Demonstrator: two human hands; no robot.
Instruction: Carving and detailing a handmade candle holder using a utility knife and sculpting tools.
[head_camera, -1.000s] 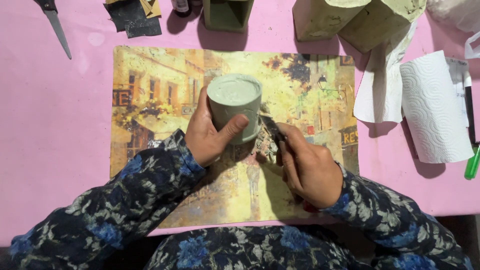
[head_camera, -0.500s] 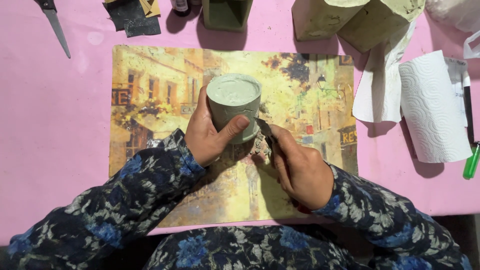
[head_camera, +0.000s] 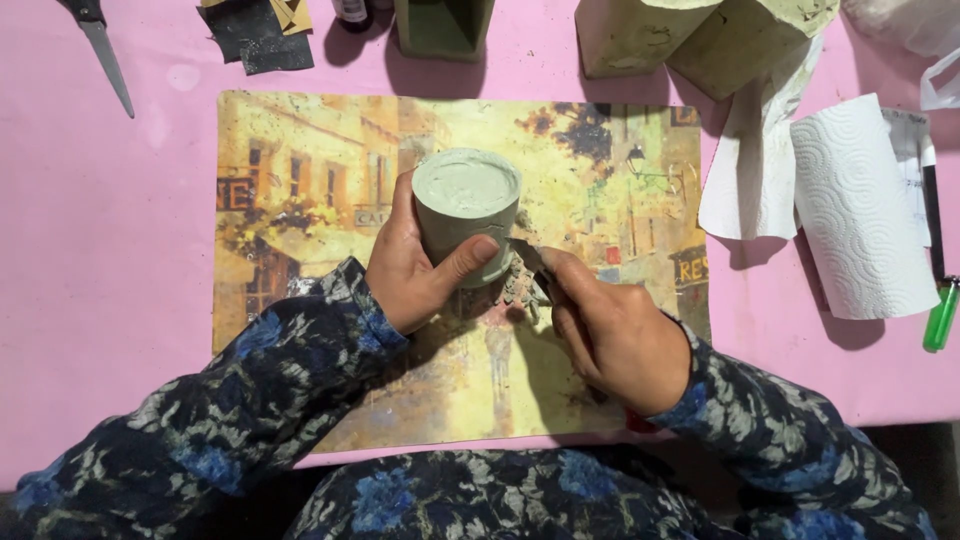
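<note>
Tool tip (head_camera: 528, 262) nearer left-held pot (head_camera: 466, 213)

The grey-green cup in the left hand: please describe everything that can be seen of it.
The grey-green cup is a small round pot, matte, looking like painted clay or plaster. Its pale, flat round end faces the camera, so the body tilts upward. The left hand wraps its side, thumb across the front. The right hand presses a small dark tool against its lower right edge. It sits above the picture placemat; whether it rests on it cannot be told.
</note>
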